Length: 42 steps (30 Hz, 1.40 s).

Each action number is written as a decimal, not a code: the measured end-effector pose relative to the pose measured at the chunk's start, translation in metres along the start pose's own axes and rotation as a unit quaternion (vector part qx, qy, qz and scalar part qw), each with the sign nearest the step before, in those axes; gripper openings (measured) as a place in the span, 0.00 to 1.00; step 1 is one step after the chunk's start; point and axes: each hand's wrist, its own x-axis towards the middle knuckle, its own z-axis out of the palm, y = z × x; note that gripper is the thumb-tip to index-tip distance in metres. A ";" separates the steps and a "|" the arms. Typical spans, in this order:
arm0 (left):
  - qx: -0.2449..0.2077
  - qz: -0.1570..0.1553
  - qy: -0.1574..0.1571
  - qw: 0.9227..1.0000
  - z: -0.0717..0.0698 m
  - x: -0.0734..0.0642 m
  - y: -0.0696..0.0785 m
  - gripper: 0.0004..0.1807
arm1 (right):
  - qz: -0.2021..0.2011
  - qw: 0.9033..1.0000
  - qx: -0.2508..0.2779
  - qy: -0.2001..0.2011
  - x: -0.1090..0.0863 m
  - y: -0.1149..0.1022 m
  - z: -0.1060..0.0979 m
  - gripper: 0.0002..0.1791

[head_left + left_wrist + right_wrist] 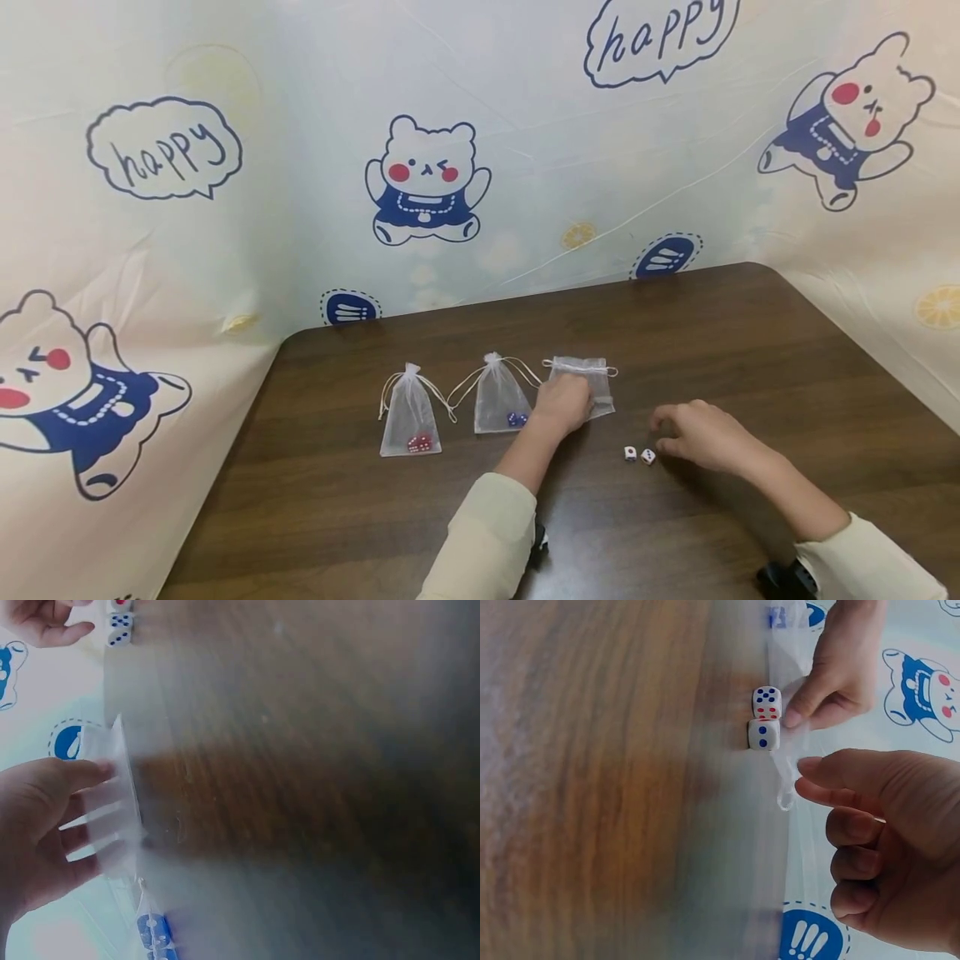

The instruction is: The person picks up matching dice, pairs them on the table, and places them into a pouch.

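Note:
My left hand [564,403] holds a small sheer white drawstring bag [603,402] by its near side. In the left wrist view the fingers show through the thin mesh [112,825], with the thumb at its upper part. The bag's drawstring end points away from me. Two white dice, one with a red dot [630,454] and one with blue dots [648,457], lie on the table between the hands. Just right of them hovers my right hand [705,435], holding nothing. Its thumb and forefinger point toward the dice, the other fingers [855,862] loosely curled.
To the left lie two more mesh bags, drawn in at the top: one with blue dice [516,419], the other with red dice [420,443]. All lie on a dark wooden table [315,517]. A printed cloth [525,167] with bears hangs behind it.

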 end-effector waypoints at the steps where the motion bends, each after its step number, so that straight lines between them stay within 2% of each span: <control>1: 0.002 0.006 0.014 1.000 -0.002 -0.001 0.000 0.12 | 0.002 1.000 0.001 0.006 0.000 0.000 0.000 0.08; 3: 0.011 0.031 0.061 0.998 -0.007 -0.005 -0.001 0.12 | 0.007 1.000 0.008 0.019 0.001 0.000 -0.001 0.07; 5: 0.025 0.063 0.123 0.990 -0.014 -0.011 -0.003 0.10 | 0.011 0.999 0.017 0.035 0.003 0.001 -0.002 0.07; 8: 0.047 0.117 0.222 0.967 -0.028 -0.021 -0.004 0.07 | 0.006 0.997 0.041 0.065 0.005 0.002 -0.001 0.04; 10: 0.046 0.145 0.278 0.948 -0.038 -0.028 -0.004 0.06 | 0.005 0.993 0.077 0.086 0.006 0.002 -0.001 0.04; 12: 0.038 0.172 0.325 0.929 -0.047 -0.036 -0.003 0.07 | 0.011 0.986 0.128 0.103 0.007 0.000 -0.002 0.08; 14: 0.033 0.195 0.359 0.912 -0.054 -0.044 0.000 0.07 | 0.033 0.974 0.195 0.107 0.009 -0.004 -0.004 0.15; 17: 0.046 0.226 0.397 0.889 -0.060 -0.056 0.007 0.06 | 0.069 0.942 0.314 0.096 0.011 -0.009 -0.006 0.26; 19: 0.068 0.240 0.412 0.876 -0.062 -0.063 0.011 0.06 | 0.088 0.918 0.375 0.089 0.013 -0.014 -0.008 0.29; 21: 0.090 0.252 0.419 0.868 -0.063 -0.070 0.016 0.06 | 0.098 0.898 0.420 0.088 0.015 -0.017 -0.009 0.26; 22: 0.099 0.257 0.419 0.865 -0.063 -0.073 0.017 0.06 | 0.100 0.893 0.429 0.088 0.015 -0.018 -0.010 0.24; 24: 0.116 0.263 0.414 0.863 -0.062 -0.078 0.020 0.07 | 0.099 0.889 0.437 0.091 0.017 -0.020 -0.011 0.20; 26: 0.131 0.265 0.404 0.866 -0.060 -0.083 0.022 0.07 | 0.097 0.892 0.433 0.091 0.017 -0.021 -0.012 0.15; 29: 0.136 0.262 0.380 0.877 -0.057 -0.089 0.025 0.08 | 0.085 0.899 0.421 0.085 0.016 -0.022 -0.013 0.14; 33: 0.124 0.253 0.356 0.891 -0.053 -0.093 0.027 0.07 | 0.080 0.903 0.415 0.081 0.015 -0.023 -0.013 0.15; 35: 0.123 0.250 0.357 0.892 -0.050 -0.094 0.027 0.07 | 0.078 0.902 0.417 0.082 0.015 -0.023 -0.012 0.14; 38: 0.122 0.250 0.367 0.888 -0.049 -0.095 0.027 0.07 | 0.074 0.900 0.420 0.091 0.014 -0.025 -0.014 0.13; 40: 0.111 0.245 0.362 0.892 -0.049 -0.096 0.027 0.08 | 0.071 0.900 0.419 0.098 0.014 -0.026 -0.018 0.14; 42: 0.099 0.238 0.350 0.901 -0.050 -0.098 0.027 0.09 | 0.067 0.906 0.403 0.114 0.012 -0.029 -0.024 0.15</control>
